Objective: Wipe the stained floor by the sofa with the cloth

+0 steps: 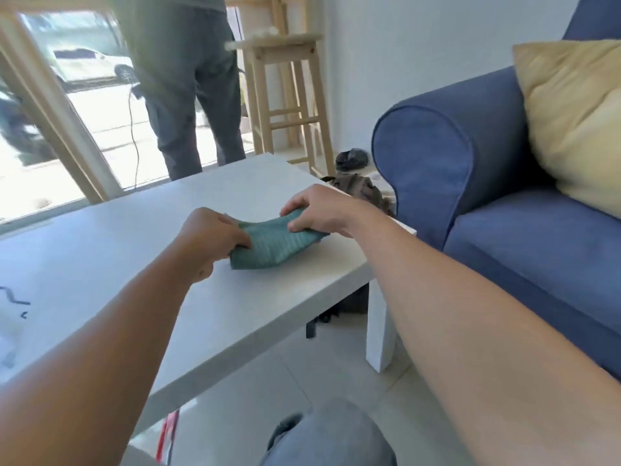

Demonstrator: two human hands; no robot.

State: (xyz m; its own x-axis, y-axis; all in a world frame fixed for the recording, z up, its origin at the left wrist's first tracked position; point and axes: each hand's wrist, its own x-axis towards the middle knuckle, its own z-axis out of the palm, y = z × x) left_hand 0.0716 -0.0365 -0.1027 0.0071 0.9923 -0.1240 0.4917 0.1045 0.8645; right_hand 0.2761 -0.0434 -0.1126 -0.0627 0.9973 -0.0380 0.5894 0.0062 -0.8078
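Teal, ribbed-weave cloth [272, 245], folded into a thick pad, lies on the white rectangular tabletop [100, 250] near its right-hand edge, held at both ends. The left hand [211, 238] pinches the cloth's left end, its fingers [240, 235] clenched on the fabric; the right hand [317, 211] grips the right end from above, its fingers [295, 225] curled over the fold, so that the middle of the cloth bows slightly upward between the two hands. Both bare forearms reach forward from the bottom of the view. A blue upholstered sofa [504, 210] with a rolled arm stands just beside the tabletop on the right, a pale yellow cushion [578, 116] leaning on its backrest. The pale tiled floor [339, 375] shows between tabletop and sofa; no stain can be made out on it. Beyond the tabletop a second person in dark trousers [188, 95] stands before a large window [77, 95], beside a tall light-wood stool [285, 95]. A dark bag [359, 190] rests on the floor by the sofa arm.
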